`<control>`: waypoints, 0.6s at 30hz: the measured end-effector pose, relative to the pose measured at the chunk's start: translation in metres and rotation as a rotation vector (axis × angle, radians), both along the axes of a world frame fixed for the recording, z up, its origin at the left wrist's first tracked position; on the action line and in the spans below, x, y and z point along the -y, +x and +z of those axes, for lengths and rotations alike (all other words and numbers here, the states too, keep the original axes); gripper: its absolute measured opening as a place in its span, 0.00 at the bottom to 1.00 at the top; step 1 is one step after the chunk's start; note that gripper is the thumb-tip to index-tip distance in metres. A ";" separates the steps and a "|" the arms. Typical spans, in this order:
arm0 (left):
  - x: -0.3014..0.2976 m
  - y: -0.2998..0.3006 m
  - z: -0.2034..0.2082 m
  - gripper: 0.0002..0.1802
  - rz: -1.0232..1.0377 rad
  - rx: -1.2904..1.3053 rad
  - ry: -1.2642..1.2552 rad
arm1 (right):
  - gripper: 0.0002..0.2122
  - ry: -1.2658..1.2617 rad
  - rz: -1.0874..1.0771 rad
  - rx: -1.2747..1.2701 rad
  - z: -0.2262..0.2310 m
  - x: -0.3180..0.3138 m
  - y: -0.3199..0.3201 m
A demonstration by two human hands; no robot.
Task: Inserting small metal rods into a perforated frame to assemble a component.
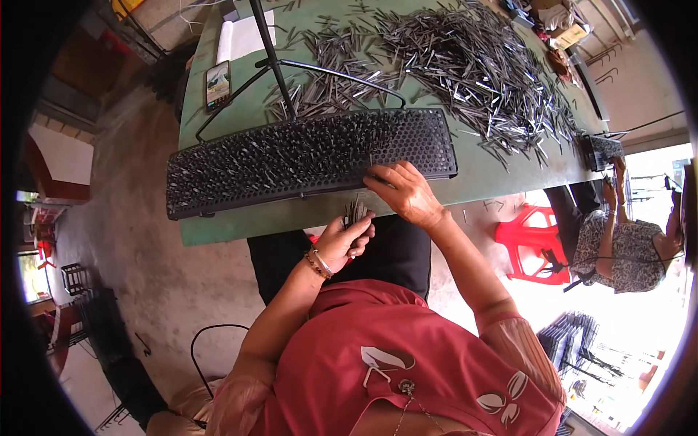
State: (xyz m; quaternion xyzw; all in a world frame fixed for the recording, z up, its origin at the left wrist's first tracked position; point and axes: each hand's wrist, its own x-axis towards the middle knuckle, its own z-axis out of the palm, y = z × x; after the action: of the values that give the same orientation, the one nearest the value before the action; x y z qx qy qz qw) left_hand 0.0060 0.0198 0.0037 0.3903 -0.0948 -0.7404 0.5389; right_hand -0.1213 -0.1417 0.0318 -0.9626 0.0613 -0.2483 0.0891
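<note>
My left hand point(347, 238) is closed round a bunch of thin dark metal strips point(355, 211), just in front of the table's near edge. Over the front edge of a long black perforated rack point(429, 138), my right hand point(408, 193) has its thumb and fingers pinched together. What sits between those fingertips is too small to make out. Many strips stand upright in the rack's holes from its left end past the middle. Toward the right end the round holes show bare.
A big heap of loose strips point(480, 65) covers the far right of the green table point(207, 234). A phone point(217, 86) and white paper point(251, 35) lie at the far left. A black stand point(270, 54) rises behind the rack. Another person point(618, 251) works at right, near a red stool point(527, 243).
</note>
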 end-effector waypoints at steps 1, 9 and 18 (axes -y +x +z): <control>0.000 0.000 -0.001 0.11 0.001 0.001 0.001 | 0.13 0.029 0.004 0.064 0.002 -0.001 0.000; 0.017 -0.010 0.003 0.11 0.002 -0.006 -0.032 | 0.11 0.318 -0.289 0.352 0.009 0.011 0.023; 0.023 -0.011 0.004 0.13 -0.013 -0.060 -0.025 | 0.11 0.358 -0.306 0.353 0.009 0.019 0.029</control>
State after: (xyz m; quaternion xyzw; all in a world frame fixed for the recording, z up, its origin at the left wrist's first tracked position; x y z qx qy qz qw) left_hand -0.0055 -0.0031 0.0072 0.3605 -0.0902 -0.7542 0.5414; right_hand -0.0919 -0.1605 0.0404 -0.8531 0.2320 -0.4077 0.2284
